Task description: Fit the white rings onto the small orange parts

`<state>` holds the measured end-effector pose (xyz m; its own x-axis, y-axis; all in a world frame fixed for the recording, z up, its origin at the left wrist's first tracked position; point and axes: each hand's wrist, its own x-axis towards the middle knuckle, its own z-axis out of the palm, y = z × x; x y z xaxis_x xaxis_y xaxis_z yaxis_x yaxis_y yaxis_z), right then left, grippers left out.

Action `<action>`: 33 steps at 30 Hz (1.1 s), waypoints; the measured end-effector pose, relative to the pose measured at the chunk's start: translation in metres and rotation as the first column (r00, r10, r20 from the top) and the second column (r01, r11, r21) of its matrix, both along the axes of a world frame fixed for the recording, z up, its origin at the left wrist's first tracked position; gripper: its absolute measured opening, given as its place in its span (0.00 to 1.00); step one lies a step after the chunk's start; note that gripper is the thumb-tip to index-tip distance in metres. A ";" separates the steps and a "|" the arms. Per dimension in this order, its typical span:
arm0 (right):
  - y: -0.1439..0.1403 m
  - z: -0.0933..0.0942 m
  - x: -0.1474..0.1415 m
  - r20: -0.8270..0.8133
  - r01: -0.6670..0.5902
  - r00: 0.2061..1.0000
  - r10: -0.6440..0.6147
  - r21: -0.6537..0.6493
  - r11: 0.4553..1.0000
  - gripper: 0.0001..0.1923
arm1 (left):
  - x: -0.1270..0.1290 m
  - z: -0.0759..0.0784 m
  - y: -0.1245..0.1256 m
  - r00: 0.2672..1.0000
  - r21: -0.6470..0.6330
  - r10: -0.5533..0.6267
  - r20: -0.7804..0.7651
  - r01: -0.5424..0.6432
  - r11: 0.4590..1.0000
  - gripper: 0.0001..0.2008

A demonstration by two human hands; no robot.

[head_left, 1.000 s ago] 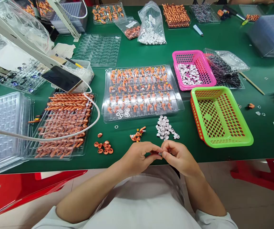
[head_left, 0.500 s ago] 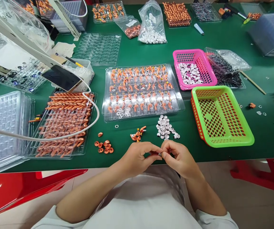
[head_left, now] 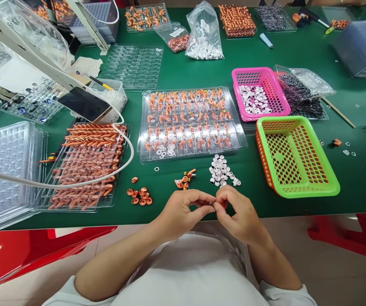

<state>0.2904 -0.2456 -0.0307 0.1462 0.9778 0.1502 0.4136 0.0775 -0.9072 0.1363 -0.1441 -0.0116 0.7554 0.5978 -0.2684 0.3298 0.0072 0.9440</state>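
Head view: both hands meet at the near edge of the green tabletop, at about 6 o'clock in the picture. The left hand and the right hand each pinch, grip closed, on one small part held between their fingertips; it is too small to tell more than a dark, glinting speck. Against the pictures from half a second and a second ago, the hands have barely moved: the right hand has rolled a little, its fingers curled more over the part, and the meeting point sits slightly higher. The piece is still being worked between the fingers and has not been set down.

Just beyond the hands, at 12 o'clock from them, lies a heap of white discs, with a few orange pieces at 11 o'clock and a cluster of copper rings at 9 o'clock. Further off stands the clear tray of orange parts, and at 2 o'clock the green basket, with the pink basket behind it. None of these has shifted.
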 end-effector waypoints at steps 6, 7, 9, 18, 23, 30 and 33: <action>0.003 -0.005 -0.002 0.016 0.017 1.000 -0.017 0.007 1.000 0.08 | -0.001 -0.001 0.005 1.000 -0.091 -0.014 0.001 0.014 0.996 0.07; 0.003 -0.005 -0.002 0.000 0.016 1.000 -0.016 -0.003 1.000 0.08 | -0.001 -0.001 0.006 1.000 -0.104 -0.018 0.002 0.018 0.994 0.07; 0.002 -0.005 -0.003 -0.032 0.025 0.999 -0.026 -0.027 0.999 0.07 | -0.001 0.000 0.007 1.000 -0.118 -0.025 0.014 0.026 0.993 0.07; 0.003 -0.005 0.001 0.001 0.084 0.996 -0.084 0.045 0.995 0.06 | -0.002 -0.006 0.006 0.997 0.139 -0.014 0.080 0.003 0.990 0.08; 0.004 -0.005 0.001 0.073 0.083 0.993 -0.090 0.089 0.993 0.06 | -0.001 -0.009 0.004 0.992 0.272 -0.030 0.125 -0.005 0.962 0.09; 0.004 -0.005 -0.004 0.250 0.139 0.952 -0.175 0.153 0.978 0.08 | 0.000 -0.004 -0.001 0.997 0.336 -0.030 0.070 0.005 0.942 0.10; 0.002 -0.006 -0.005 0.259 0.143 0.949 -0.180 0.158 0.977 0.09 | 0.000 -0.005 -0.003 0.997 0.373 -0.013 0.070 -0.014 0.928 0.09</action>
<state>0.2852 -0.2434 -0.0367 0.2359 0.9119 0.3359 0.6587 0.1041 -0.7452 0.1361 -0.1472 -0.0167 0.7638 0.6449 0.0276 0.2633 -0.3503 0.8989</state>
